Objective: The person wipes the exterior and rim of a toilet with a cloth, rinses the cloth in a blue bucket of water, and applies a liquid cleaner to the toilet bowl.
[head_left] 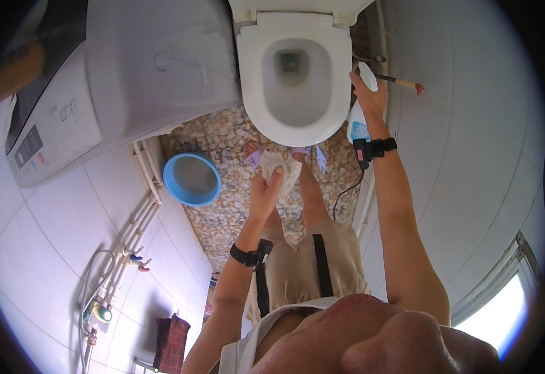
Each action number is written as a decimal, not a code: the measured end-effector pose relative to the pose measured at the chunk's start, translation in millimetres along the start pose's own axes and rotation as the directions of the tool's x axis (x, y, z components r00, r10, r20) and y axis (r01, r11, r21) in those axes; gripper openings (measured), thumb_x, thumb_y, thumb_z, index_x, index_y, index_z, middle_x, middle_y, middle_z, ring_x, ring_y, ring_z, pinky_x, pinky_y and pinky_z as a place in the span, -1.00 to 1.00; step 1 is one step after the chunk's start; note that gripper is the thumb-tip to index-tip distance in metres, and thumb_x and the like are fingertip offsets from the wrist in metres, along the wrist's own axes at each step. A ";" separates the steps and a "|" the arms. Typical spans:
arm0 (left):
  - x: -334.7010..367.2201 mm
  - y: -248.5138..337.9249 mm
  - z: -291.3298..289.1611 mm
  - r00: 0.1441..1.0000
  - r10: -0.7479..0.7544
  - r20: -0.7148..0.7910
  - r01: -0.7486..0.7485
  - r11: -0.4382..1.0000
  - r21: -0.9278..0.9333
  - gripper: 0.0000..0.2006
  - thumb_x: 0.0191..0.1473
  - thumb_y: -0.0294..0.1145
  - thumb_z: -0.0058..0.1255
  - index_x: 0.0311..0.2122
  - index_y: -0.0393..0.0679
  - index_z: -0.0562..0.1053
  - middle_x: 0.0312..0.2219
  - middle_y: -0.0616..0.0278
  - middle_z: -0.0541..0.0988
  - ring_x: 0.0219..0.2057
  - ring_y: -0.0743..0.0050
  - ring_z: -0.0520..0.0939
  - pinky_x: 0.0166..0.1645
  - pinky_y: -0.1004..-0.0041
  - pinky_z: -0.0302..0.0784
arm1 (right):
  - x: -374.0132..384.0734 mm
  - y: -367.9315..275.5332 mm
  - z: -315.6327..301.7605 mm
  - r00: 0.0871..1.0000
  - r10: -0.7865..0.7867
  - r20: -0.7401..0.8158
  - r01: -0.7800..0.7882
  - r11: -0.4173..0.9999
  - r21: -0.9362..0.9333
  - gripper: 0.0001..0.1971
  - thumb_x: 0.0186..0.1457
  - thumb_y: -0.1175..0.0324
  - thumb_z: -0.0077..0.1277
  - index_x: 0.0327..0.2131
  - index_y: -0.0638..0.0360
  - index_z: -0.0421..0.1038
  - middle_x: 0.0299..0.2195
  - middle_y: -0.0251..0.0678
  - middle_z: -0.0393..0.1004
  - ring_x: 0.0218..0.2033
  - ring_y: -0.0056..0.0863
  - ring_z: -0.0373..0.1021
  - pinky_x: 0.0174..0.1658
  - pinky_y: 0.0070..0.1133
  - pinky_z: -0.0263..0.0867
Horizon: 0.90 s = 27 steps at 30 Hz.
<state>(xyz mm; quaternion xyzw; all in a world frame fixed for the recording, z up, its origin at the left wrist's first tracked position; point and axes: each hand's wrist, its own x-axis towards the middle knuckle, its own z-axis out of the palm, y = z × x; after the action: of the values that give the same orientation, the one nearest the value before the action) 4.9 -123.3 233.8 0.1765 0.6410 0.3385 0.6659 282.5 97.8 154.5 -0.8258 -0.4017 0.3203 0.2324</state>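
My left hand (267,193) is closed on a crumpled off-white cloth (283,173), thumb on top, in front of the toilet. Farther off on the right, my right hand (372,100) has its fingers around a white oval object (367,76) beside the toilet seat; its kind I cannot make out. Close below that hand stands a white bottle with a blue label (358,128), partly hidden by the wrist. The white toilet (253,93) has its seat down and its lid raised, with a dark spot of water in the bowl.
A stick with a red tip (406,83) leans near the right wall. A blue basin (167,181) stands on the pebble-patterned floor (222,227) at left. Behind it is a grey washing machine (160,62). Pipes with taps (136,257) run along the left wall; a thin cable (341,196) lies at right.
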 end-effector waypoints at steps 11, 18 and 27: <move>-6.1 12.6 6.4 0.999 0.037 0.006 -0.037 0.995 0.094 -0.64 0.19 -0.19 0.03 -0.17 -0.36 0.49 -0.35 0.30 0.59 -0.35 0.69 0.51 -0.28 0.58 0.44 | -113.3 79.7 -58.0 0.965 0.040 0.257 0.095 0.866 -0.490 -0.51 -0.14 -0.07 0.19 -0.15 -0.02 0.57 -0.35 -0.14 0.59 -0.30 -0.19 0.53 -0.21 -0.37 0.41; -8.4 12.6 3.6 0.999 0.031 0.008 -0.031 0.999 0.012 -0.66 0.19 -0.21 0.04 -0.16 -0.35 0.50 -0.35 0.32 0.58 -0.34 0.70 0.50 -0.27 0.58 0.43 | -160.1 40.0 -33.3 0.781 -0.161 0.604 0.365 0.902 -0.231 -0.70 -0.08 0.04 0.14 -0.38 0.04 0.56 -0.49 -0.18 0.55 -0.41 -0.12 0.48 -0.32 -0.30 0.39; -11.1 7.0 -21.1 0.998 0.052 -0.021 -0.050 0.996 0.070 -0.66 0.19 -0.16 0.05 -0.24 -0.32 0.51 -0.45 0.39 0.56 -0.43 0.75 0.46 -0.36 0.58 0.40 | -181.9 -12.8 41.4 0.741 -0.387 0.548 0.502 0.862 -0.070 -0.75 -0.09 0.07 0.14 -0.44 0.01 0.53 -0.49 -0.22 0.54 -0.43 -0.12 0.48 -0.37 -0.29 0.40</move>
<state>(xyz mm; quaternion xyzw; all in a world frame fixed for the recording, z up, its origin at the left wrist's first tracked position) -16.6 -130.0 244.2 0.2118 0.6552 0.3351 0.6431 160.4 -37.4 196.6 -0.6081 -0.6672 0.4194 0.0961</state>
